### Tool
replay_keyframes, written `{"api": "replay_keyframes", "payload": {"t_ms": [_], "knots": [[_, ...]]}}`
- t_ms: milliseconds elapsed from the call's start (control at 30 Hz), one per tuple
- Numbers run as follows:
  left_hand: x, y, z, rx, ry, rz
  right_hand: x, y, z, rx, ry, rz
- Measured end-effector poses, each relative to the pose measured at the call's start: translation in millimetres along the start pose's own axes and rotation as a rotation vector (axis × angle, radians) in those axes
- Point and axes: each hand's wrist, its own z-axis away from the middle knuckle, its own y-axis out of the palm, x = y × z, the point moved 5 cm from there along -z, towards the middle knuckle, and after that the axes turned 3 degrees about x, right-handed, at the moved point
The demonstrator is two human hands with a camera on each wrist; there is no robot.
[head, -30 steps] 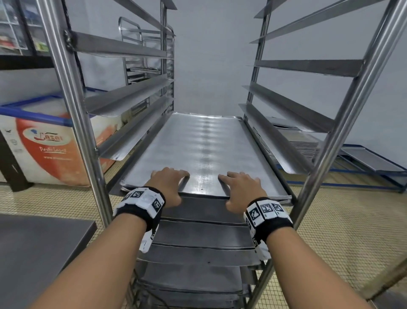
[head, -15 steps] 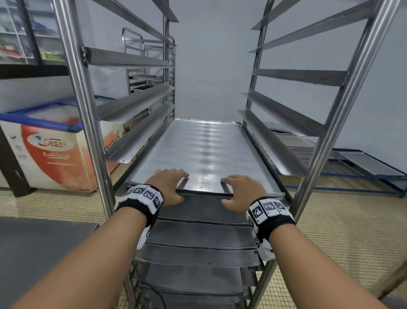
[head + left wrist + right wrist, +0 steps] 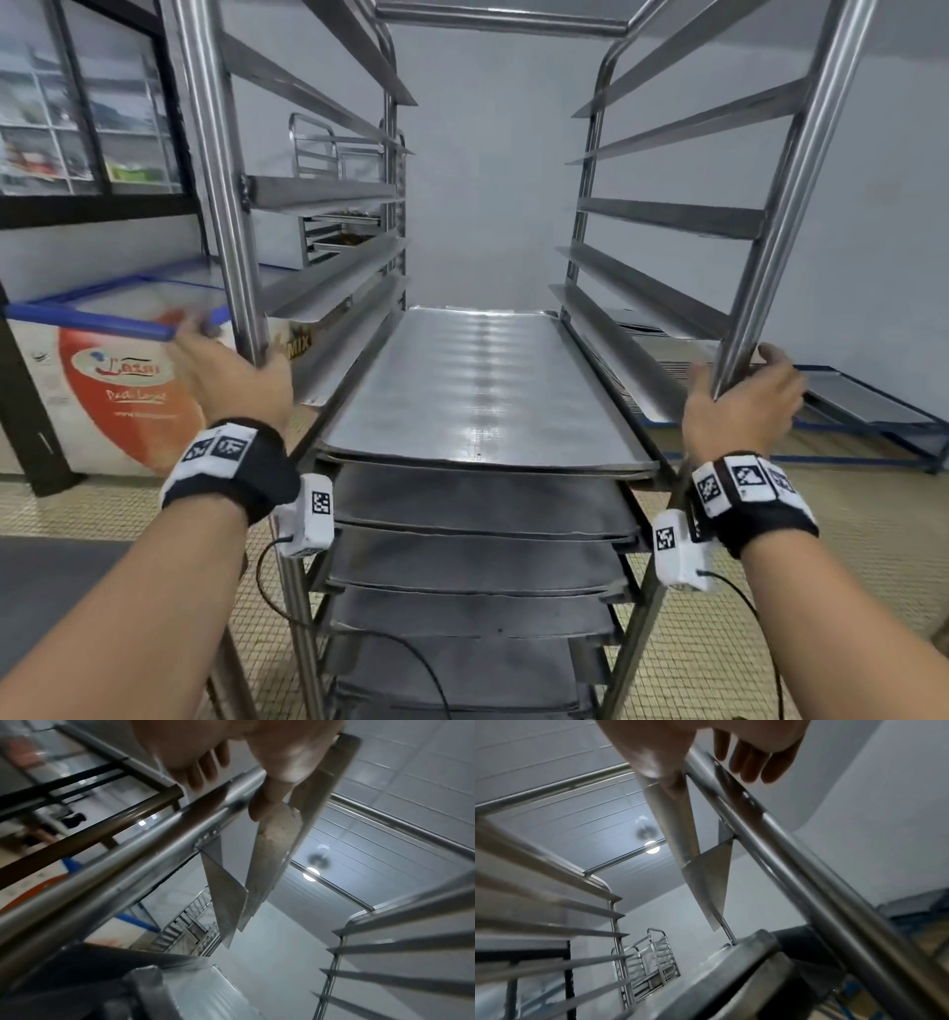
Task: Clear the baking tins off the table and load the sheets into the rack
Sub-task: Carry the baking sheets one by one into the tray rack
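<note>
The steel rack (image 3: 226, 231) stands right in front of me. A shiny baking sheet (image 3: 477, 390) lies pushed in on its runners, with several darker sheets (image 3: 477, 509) on the levels below. My left hand (image 3: 231, 375) is at the left front upright, blurred; the post passes between the thumb and the outstretched fingers (image 3: 203, 772). Over at the right front upright (image 3: 785, 205), my right hand (image 3: 739, 406) wraps it, fingers curling round the outer side and thumb on the inner side. Neither hand touches a sheet. No baking tins are in view.
A chest freezer (image 3: 118, 370) with a blue rim stands left of the rack. A second rack (image 3: 339, 195) is behind it. A low blue frame (image 3: 862, 406) holding flat sheets lies on the tiled floor at right. A dark table corner (image 3: 51, 580) sits at lower left.
Both hands have left the front edge of the top sheet and gone out and up to the rack's front uprights. The sheet now sits fully in on its runners.
</note>
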Motion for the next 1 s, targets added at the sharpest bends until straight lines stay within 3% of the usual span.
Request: {"api": "replay_keyframes", "payload": {"t_ms": [100,200,400,1000], "knots": [[1,13,-9,0.098,-0.013,-0.006,-2,14,-11,0.046,0.049,-0.134],[0,20,-10,0.066,0.062,0.01,-4,20,-16,0.01,0.045,-0.171],[8,38,-22,0.02,0.06,-0.009,-16,35,-26,-0.081,0.061,-0.135],[33,158,-84,0.018,0.072,-0.009,-22,147,-93,-0.022,0.083,-0.14]]}}
